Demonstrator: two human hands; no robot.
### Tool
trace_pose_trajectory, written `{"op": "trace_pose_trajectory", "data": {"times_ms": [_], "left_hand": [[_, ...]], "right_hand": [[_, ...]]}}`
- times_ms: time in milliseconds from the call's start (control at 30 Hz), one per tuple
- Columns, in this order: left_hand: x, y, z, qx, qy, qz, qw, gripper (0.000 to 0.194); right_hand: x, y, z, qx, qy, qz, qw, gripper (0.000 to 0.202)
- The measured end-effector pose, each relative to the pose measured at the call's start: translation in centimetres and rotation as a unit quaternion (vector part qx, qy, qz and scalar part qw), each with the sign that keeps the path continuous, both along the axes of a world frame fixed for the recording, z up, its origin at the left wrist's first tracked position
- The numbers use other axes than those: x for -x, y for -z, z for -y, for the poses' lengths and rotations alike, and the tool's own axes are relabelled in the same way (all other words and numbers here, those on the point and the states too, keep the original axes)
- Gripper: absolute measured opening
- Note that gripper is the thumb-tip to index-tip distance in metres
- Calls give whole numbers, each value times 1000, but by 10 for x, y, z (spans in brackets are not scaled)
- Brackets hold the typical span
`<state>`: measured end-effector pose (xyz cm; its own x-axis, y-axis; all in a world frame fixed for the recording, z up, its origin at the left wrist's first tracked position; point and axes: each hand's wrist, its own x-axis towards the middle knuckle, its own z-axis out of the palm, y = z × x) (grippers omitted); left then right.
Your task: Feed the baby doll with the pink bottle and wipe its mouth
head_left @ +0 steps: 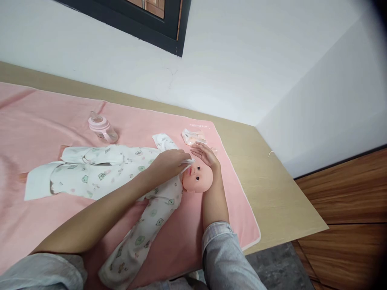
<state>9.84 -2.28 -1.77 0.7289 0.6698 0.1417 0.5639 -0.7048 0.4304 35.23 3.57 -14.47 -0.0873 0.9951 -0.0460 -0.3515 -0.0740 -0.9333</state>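
Plainly, our left hand (167,163) kept a pinching grip on a small white wipe (188,163), pressed at the mouth of the doll's head (198,177); most of the wipe was hidden under our fingers. Our right hand (207,155) lay released and flat against the head's far side, cupping it. The doll (121,173), in a printed sleepsuit, lay on a pink towel (36,125) over the worktop (278,193). Behind it, a baby bottle (102,129) and a crinkled packet (193,137), its print unreadable.

White walls (256,52), a dark-framed window (151,24), wooden floor (347,209), and tan table (272,189).
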Motion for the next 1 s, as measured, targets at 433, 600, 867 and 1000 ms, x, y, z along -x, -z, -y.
{"op": "trace_pose_trajectory", "data": {"times_ms": [433, 600, 867, 1000], "left_hand": [[2, -3, 12, 42, 38, -10, 998, 17], [1, -4, 12, 37, 28, -8, 999, 18], [-2, 1, 9, 21, 20, 14, 999, 14], [-3, 0, 8, 14, 16, 8, 1000, 16]], "right_hand": [[6, -11, 7, 7, 16, 12, 1000, 27], [5, -10, 6, 11, 16, 11, 1000, 27], [4, -9, 5, 10, 11, 15, 1000, 27], [4, -7, 3, 8, 10, 11, 1000, 27]]}}
